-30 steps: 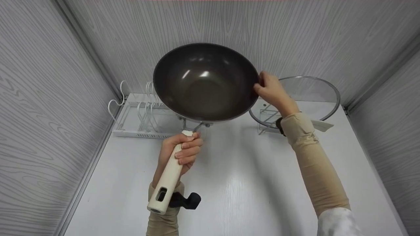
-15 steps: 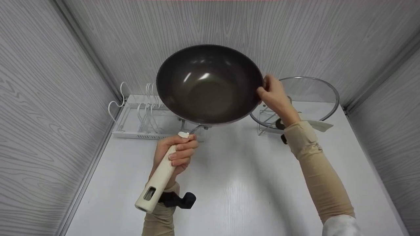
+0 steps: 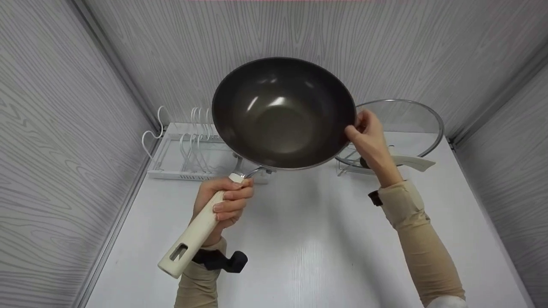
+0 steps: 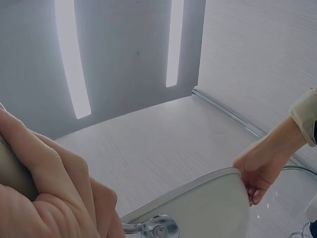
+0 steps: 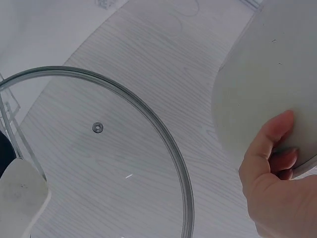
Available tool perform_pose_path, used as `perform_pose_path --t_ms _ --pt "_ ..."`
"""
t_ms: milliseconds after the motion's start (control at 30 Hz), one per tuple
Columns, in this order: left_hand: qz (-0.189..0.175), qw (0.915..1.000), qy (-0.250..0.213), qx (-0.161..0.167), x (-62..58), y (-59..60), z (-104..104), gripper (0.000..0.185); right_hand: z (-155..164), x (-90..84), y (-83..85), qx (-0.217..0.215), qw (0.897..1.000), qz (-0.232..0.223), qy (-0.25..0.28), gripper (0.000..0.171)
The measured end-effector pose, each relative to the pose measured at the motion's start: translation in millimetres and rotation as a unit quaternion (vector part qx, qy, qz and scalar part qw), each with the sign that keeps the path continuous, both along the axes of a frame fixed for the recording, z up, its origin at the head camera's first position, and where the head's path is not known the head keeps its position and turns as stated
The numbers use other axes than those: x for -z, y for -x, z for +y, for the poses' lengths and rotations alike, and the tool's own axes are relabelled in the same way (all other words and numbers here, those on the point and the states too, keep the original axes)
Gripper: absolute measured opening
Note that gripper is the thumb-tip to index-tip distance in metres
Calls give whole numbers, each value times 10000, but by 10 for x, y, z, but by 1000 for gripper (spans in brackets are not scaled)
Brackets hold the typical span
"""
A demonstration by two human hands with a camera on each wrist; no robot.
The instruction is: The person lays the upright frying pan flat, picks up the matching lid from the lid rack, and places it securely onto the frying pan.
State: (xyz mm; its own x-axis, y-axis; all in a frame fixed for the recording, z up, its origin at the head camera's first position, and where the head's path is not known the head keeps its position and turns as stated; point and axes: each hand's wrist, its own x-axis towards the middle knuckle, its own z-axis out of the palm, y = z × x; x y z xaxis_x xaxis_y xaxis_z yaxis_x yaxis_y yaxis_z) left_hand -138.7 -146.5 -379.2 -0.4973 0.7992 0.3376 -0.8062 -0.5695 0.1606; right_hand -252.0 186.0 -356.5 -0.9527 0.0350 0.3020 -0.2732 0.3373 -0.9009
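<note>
Held tilted above the white table (image 3: 308, 256), the dark wok (image 3: 283, 113) has its cream handle (image 3: 195, 233) wrapped by the left hand (image 3: 222, 201) fingers, while the right hand (image 3: 370, 141) fingers pinch its far rim beside the glass lid (image 3: 406, 124).

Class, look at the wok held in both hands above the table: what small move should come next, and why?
Probably ease the wok a little further right and lower it. The left hand grips its cream handle, the right hand pinches the rim, and it hangs tilted in the air between the white rack and the glass lid, resting on neither.
</note>
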Motion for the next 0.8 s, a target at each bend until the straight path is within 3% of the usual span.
perform_pose_path --t_ms 233,467,633,800 --pt "227 9990 171 332 6 23 -37 8 -75 -148 -384 144 9996 123 186 11" --pt "523 9961 371 602 0 45 -128 14 -100 -81 -626 387 9973 368 495 11" --pt "880 9917 424 831 16 85 -149 16 -6 132 -643 490 9954 377 732 13" --pt "881 9894 536 1026 41 104 -191 19 45 327 -694 521 9926 506 978 14"
